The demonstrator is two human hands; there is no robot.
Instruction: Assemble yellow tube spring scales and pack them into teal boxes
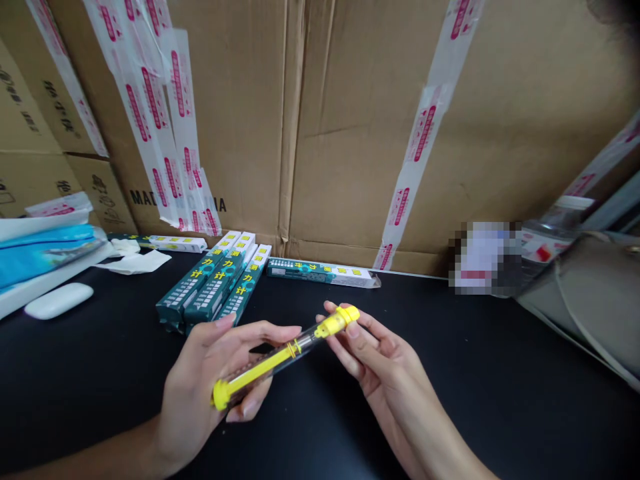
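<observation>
A spring scale (267,365), a clear tube with a yellow inner strip and yellow ends, is held at a slant above the black table. My left hand (200,380) is closed around the lower left part of the tube, the fingers behind it. With thumb and fingers, my right hand (385,363) pinches the yellow cap at the upper right end. Between cap and strip, a short stretch of metal shows inside the tube. Beyond my left hand lie several green and white spring scale boxes (213,277) side by side.
Another box (320,272) lies along the cardboard wall (350,133), and one more (175,243) is farther left. A white rounded case (59,301), tissue (135,262) and a blue packet (45,253) are at left. At right are a plastic bottle (555,233) and a grey bag (590,300).
</observation>
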